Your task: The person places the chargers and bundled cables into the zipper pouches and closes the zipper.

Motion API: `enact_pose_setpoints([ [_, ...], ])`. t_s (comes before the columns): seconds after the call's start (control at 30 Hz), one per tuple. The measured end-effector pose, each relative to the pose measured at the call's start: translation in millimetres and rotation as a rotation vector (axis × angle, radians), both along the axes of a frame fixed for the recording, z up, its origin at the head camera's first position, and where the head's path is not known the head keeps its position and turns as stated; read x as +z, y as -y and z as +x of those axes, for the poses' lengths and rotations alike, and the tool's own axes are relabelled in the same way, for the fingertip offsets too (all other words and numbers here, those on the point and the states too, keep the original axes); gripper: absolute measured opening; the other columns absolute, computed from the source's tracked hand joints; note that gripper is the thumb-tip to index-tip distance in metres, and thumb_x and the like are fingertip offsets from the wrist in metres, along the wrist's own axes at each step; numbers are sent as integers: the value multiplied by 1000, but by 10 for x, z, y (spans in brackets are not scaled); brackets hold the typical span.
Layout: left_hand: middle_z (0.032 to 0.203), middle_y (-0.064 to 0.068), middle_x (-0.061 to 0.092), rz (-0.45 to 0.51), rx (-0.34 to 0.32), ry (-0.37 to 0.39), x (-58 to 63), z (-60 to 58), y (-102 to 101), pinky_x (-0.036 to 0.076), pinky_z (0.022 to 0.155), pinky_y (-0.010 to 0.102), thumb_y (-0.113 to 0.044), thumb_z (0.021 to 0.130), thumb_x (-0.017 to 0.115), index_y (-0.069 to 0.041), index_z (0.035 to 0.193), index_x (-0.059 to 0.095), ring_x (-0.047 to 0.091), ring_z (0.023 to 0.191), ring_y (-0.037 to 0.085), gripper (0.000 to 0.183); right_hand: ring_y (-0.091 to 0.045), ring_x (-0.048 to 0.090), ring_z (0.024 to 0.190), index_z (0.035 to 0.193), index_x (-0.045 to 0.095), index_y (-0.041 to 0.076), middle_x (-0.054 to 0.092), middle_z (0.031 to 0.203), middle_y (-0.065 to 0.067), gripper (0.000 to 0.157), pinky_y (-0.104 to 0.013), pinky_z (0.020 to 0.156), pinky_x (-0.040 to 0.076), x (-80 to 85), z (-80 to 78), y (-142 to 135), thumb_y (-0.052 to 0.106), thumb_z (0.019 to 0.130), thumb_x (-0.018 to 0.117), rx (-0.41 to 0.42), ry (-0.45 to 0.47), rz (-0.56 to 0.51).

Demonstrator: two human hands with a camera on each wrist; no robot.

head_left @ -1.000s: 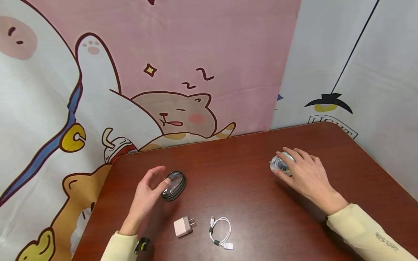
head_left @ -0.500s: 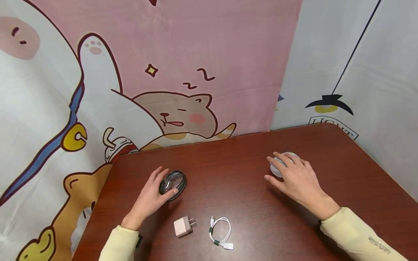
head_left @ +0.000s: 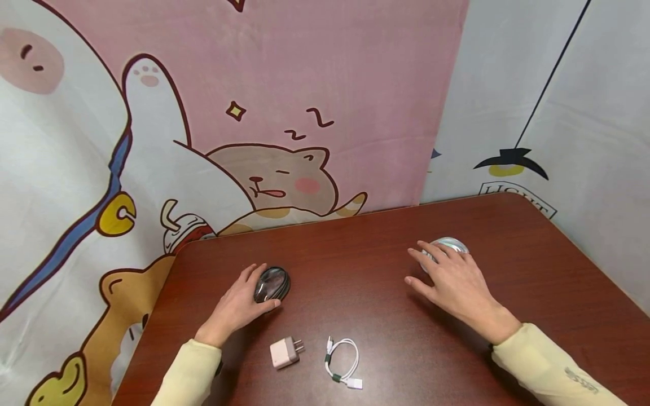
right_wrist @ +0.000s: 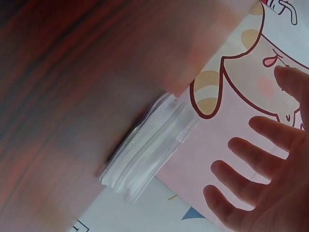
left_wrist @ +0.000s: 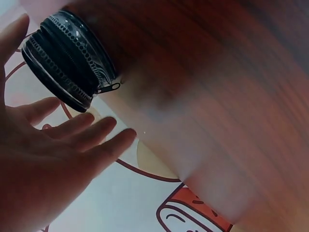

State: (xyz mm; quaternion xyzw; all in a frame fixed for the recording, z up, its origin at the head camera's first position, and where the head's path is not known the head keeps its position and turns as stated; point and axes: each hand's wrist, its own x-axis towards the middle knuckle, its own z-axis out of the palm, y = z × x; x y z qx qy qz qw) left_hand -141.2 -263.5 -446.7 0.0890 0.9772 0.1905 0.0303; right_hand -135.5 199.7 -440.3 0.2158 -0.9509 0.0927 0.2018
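Note:
Beside a small round black zippered case (head_left: 271,285) with a clear top, my left hand (head_left: 233,307) spreads its thumb and fingers around the near-left side. The left wrist view shows the case (left_wrist: 67,60) with its zip pull, between the thumb and the extended fingers of the left hand (left_wrist: 48,159); firm contact cannot be made out. On the right, my right hand (head_left: 459,290) hovers over a round clear-and-white case (head_left: 453,243), partly covering it. From the right wrist, that pale case (right_wrist: 147,147) stands apart from the spread fingers of the right hand (right_wrist: 270,169).
A pale pink plug charger (head_left: 284,353) and a looped white USB cable (head_left: 355,361) with dark green ties lie near the front of the brown table (head_left: 376,270). Behind the table hangs a cartoon-printed cloth (head_left: 376,101).
My left hand has come down beside the black case, its thumb now at the case's near edge. The right hand has shifted left across the pale case. Both cases stay in place.

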Motion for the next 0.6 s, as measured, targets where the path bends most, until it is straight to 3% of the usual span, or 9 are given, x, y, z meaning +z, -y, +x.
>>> enact_pose_setpoints([
  [0.3, 140, 19, 57, 17, 0, -47, -31, -40, -2, 50, 98, 60, -34, 85, 85, -7, 150, 49, 60, 121, 40, 79, -46, 59, 119, 136, 67, 11, 60, 142, -16, 60, -69, 91, 47, 2, 3, 34, 50, 90, 72, -1, 10, -4],
  [0.6, 138, 14, 58, 245, 17, -52, 87, -23, -63, 51, 96, 51, -42, 88, 81, -11, 146, 54, 59, 117, 30, 71, -45, 59, 119, 136, 67, 12, 60, 143, -15, 60, -69, 91, 47, 13, 10, 58, 50, 91, 72, -4, 19, -24],
])
